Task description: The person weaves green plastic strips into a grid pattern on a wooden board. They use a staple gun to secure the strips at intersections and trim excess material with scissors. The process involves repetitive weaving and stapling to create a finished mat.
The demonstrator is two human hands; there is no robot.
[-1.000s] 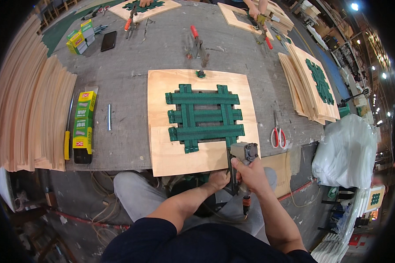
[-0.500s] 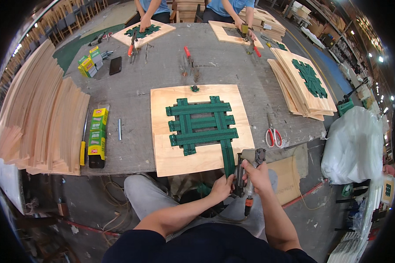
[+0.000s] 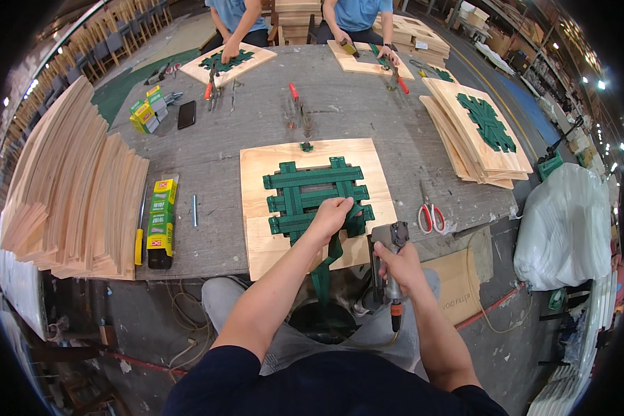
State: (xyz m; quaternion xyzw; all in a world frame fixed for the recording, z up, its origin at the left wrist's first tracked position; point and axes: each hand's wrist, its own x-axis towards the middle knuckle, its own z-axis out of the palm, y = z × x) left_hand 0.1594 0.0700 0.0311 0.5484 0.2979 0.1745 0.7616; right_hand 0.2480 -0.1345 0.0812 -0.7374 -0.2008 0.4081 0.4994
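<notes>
We stand at a wide grey worktop in a workshop. Stacks of curved plywood slats rise at our left, ceiling lamps glow at the right, and a dusty concrete floor with cables lies below.

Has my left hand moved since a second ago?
Yes. The left hand has gone up from the plywood board's near edge onto the green woven webbing at its middle.
</notes>
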